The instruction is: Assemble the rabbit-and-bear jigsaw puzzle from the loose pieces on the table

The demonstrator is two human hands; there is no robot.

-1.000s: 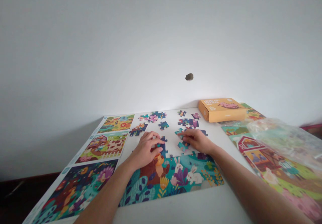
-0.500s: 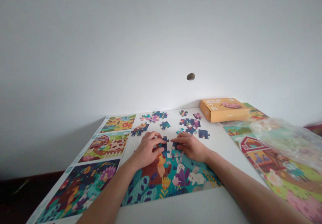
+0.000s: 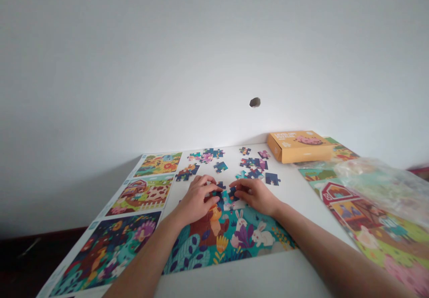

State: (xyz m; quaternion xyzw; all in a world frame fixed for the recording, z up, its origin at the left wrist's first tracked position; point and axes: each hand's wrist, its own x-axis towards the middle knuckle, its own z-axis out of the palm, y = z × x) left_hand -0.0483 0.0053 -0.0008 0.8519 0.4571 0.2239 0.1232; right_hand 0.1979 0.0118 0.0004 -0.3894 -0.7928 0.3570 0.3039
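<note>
A partly assembled jigsaw puzzle (image 3: 234,240), with white rabbits and a brown bear on teal, lies in front of me. My left hand (image 3: 199,199) rests on its upper left part, thumb and fingertips around a dark blue puzzle piece (image 3: 220,185) at the top edge. Just right of it, my right hand (image 3: 255,195) pinches a blue and teal puzzle piece (image 3: 231,192) between thumb and fingers, close against the upper edge of the assembled part. Both palms face down, and the fingers partly cover the pieces.
Behind my hands lie loose puzzle pieces (image 3: 254,164), several in clusters. A picture sheet (image 3: 109,249) is at the left. On the right are a yellow puzzle box (image 3: 298,147), crumpled clear plastic (image 3: 378,186) and a farm picture (image 3: 368,226). A white wall (image 3: 201,65) rises behind.
My right hand's piece has shifted and turned slightly, showing teal; the white gap between it and the pieces by my left hand has narrowed. My left hand stays nearly still.
</note>
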